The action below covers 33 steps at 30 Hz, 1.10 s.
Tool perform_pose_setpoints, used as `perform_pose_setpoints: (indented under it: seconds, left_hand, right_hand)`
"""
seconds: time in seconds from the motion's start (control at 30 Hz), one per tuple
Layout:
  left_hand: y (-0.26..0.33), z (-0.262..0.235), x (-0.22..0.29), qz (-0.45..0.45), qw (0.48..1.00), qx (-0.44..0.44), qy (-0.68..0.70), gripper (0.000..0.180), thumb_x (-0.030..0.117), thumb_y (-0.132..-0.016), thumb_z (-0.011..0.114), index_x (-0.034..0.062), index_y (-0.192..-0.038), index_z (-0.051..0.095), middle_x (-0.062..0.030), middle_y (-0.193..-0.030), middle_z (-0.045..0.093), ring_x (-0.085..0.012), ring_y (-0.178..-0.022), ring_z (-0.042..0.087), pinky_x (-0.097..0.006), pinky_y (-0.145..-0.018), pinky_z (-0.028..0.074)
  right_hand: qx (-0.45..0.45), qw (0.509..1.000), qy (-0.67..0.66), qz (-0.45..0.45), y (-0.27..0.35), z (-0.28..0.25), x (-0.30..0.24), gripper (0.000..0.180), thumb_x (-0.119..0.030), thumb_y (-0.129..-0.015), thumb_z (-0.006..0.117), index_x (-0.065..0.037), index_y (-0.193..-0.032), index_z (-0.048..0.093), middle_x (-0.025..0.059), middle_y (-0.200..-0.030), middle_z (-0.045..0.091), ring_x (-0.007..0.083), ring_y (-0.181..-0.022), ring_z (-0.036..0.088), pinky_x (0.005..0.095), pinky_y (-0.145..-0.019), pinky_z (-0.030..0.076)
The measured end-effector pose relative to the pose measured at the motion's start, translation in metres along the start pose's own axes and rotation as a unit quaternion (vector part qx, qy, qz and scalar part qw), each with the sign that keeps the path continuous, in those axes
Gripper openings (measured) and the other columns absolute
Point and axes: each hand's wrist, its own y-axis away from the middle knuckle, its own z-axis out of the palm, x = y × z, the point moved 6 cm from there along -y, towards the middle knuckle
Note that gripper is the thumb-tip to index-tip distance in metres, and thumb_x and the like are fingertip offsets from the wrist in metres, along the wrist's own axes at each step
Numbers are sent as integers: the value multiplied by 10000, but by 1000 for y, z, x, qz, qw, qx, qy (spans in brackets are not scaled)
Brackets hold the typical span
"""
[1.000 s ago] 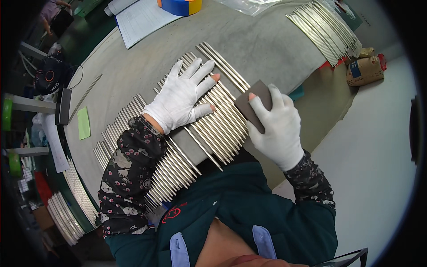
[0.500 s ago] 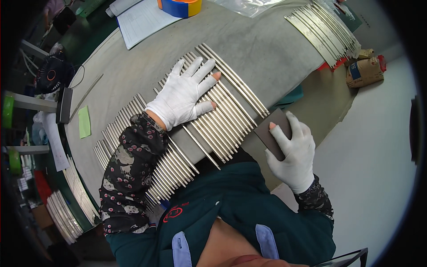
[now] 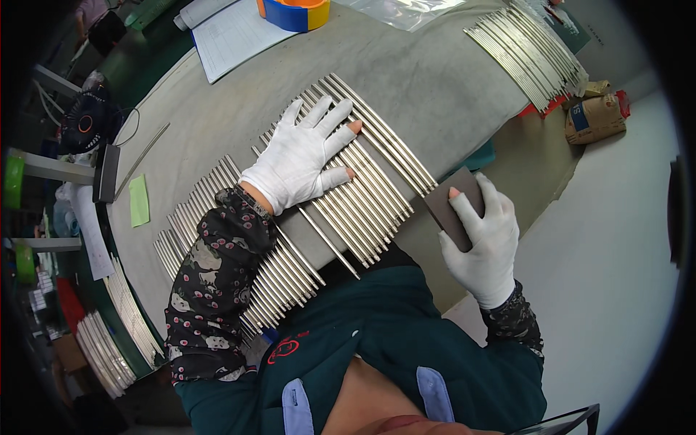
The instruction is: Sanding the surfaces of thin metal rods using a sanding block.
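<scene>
the grey counter (image 3: 435, 94) is carrying a wide row of thin metal rods (image 3: 362, 181) lying side by side, running from its middle down to the near edge, where the rod ends are overhanging toward the person's green apron.

the left hand (image 3: 301, 159), in a white glove, is lying flat and spread on the rods, pinning them as it was a second ago; it is grasping nothing, only pressing.

the right hand (image 3: 482, 243) is what is changing: a second ago it was over the right end of the row with the dark sanding block (image 3: 453, 206), and now it is hanging off the near right edge of the counter, over the pale floor, fingers closed around the block. judging from that, one rubbing stroke is ending and the block is clear of the metal.

one loose rod (image 3: 330, 243) is lying skewed across the others near the near edge.

a second bundle of rods (image 3: 525, 51) is sitting at the far right corner, well apart. a tape roll (image 3: 293, 11) and a sheet of paper (image 3: 232, 32) are at the far edge. bare counter is lying open between the two rod groups, and free room is lying past the near right edge.
</scene>
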Motion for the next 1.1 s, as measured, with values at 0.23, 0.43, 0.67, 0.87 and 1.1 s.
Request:
perform_pose_setpoints:
  seconds: [0.23, 0.43, 0.67, 0.87, 1.1]
  left_hand:
    - [5, 0, 0, -9, 1000, -4, 9, 710, 621, -941, 373, 157, -1477, 341, -169, -1528, 311, -415, -1381, 318, -596, -1127, 206]
    - [6, -5, -2, -21, 1000, -8, 12, 703, 620, -937, 386, 157, -1466, 362, -164, -1524, 321, -406, -1391, 310, -596, -1128, 205]
    - [3, -6, 2, -18, 999, -6, 27, 699, 619, -935, 396, 125, -1430, 415, -163, -1506, 346, -402, -1389, 310, -594, -1129, 208]
    - [7, -3, -2, -18, 999, 4, 29, 698, 615, -936, 402, 129, -1436, 403, -163, -1505, 347, -403, -1383, 318, -591, -1128, 213]
    - [0, -3, 0, 0, 1000, -1, 11, 690, 588, -939, 405, 139, -1460, 349, -163, -1529, 306, -408, -1373, 328, -611, -1119, 212]
  right_hand:
    - [-13, 1000, -6, -23, -18, 10, -8, 596, -195, -617, 793, -136, -1185, 621, 246, -1278, 508, 363, -1056, 551, 421, -807, 488]
    - [-9, 998, 4, -57, -64, 31, -29, 528, -232, -656, 780, -114, -1147, 625, 257, -1253, 515, 371, -1027, 574, 408, -737, 505]
    - [-34, 997, 5, -62, -48, 20, -21, 528, -240, -679, 754, -120, -1174, 614, 256, -1240, 514, 364, -1022, 573, 400, -737, 498]
    - [-64, 996, 4, -70, -32, 11, -15, 553, -208, -648, 769, -119, -1170, 608, 241, -1245, 509, 374, -1028, 568, 429, -743, 501]
    - [-52, 998, -1, 22, 1, -7, 16, 553, -160, -617, 763, -118, -1153, 635, 227, -1278, 513, 370, -1056, 553, 435, -837, 482]
